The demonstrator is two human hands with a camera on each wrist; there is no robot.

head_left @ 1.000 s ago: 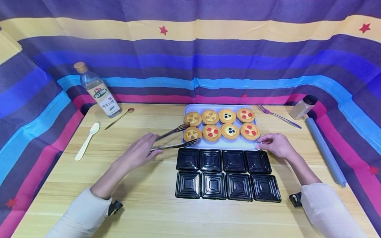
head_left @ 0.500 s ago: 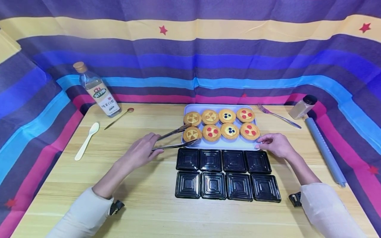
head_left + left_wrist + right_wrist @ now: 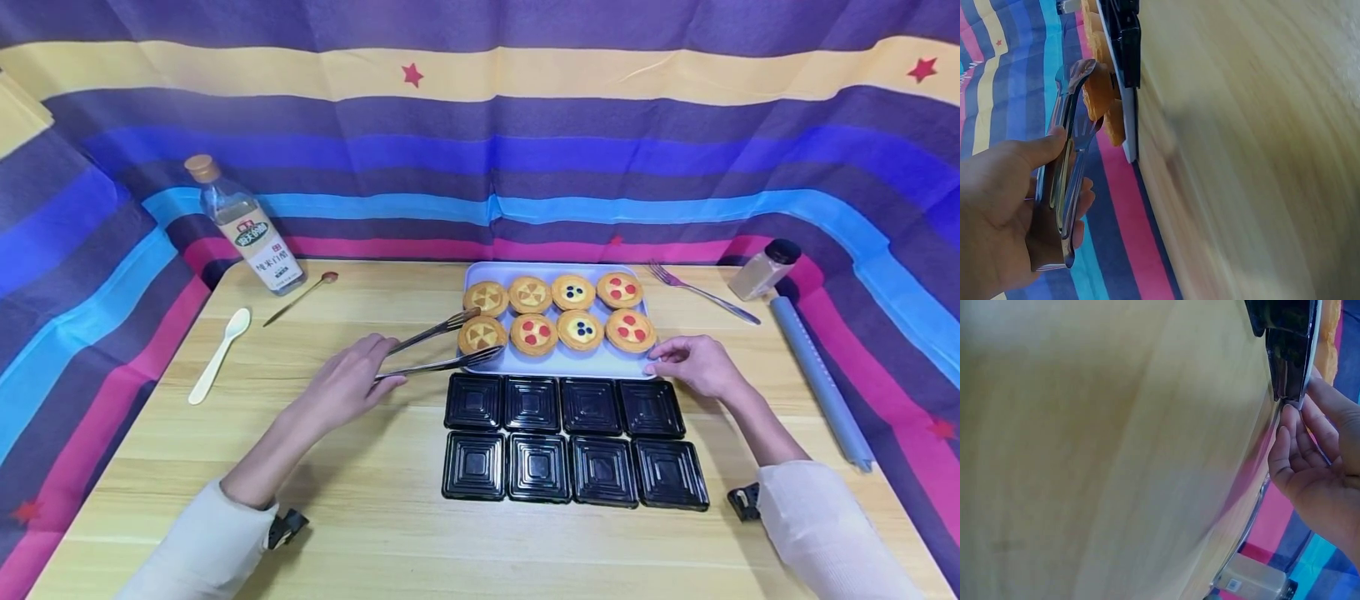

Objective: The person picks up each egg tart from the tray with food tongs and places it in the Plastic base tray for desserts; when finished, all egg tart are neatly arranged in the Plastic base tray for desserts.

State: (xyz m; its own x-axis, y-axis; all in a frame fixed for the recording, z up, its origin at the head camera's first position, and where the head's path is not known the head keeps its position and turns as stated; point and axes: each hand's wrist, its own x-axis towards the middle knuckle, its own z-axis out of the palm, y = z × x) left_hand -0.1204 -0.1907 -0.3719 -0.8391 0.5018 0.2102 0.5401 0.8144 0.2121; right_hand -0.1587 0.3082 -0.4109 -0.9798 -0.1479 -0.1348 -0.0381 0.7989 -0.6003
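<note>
My left hand grips metal tongs. Their two ends lie on either side of the front-left egg tart, which has brown wedge-shaped toppings. In the left wrist view that tart sits between the tong ends, farther out from the tray than the tart beside it. Two rows of tarts, topped with brown wedges, red pieces or blue berries, lie on a white tray. At the tray's front-right corner my right hand pinches the rim with thumb and fingers; in the right wrist view the fingertips are at this corner.
Two rows of square black plastic containers line up before the tray. Leftward lie a vinegar bottle, a thin long-handled spoon and a pale spoon. To the right are a fork, a black-capped jar and a grey-blue roll.
The tongs' ends and the front-left tart have shifted slightly up and left in the head view. My left hand has drawn a little left. My right hand stays at the tray corner.
</note>
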